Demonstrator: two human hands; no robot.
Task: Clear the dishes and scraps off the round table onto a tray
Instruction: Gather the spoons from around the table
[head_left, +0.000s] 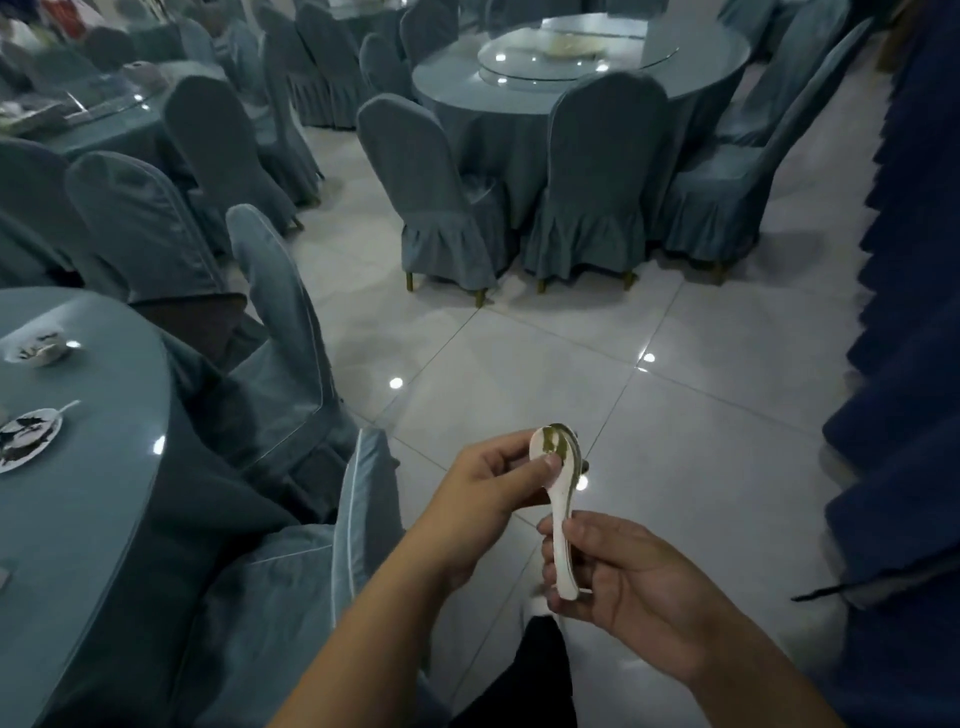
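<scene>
A white ceramic spoon (563, 525) is held between both hands above the tiled floor (675, 389), well apart from the round desk (78, 519) at the left edge of the view. The spoon's bowl is pinched by the left hand (493, 488) – the thumb is pressed onto the bowl's inner face and the fingers are curled behind it. The lower end of the handle is gripped by the right hand (623, 577), whose fingers are folded round it. Greenish scraps are seen in the bowl of the spoon, and a second rim appears just behind the first, so that two stacked spoons may be held; this cannot be told for certain.

On the round desk, which is covered in grey-blue cloth, a white plate (26, 439) with dark scraps is set near the edge, and a thin white utensil (67, 406) is laid against its far rim. Farther back a small bowl (39, 351) with dark remains is placed. A covered chair (291, 364) is drawn up beside this desk – its back is turned toward the aisle.

Across the floor a second round desk (701, 78) is seen, with a glass turntable (571, 57) on it and covered chairs set round it. A dark blue pleated drape (909, 364) is hung along the right edge.
</scene>
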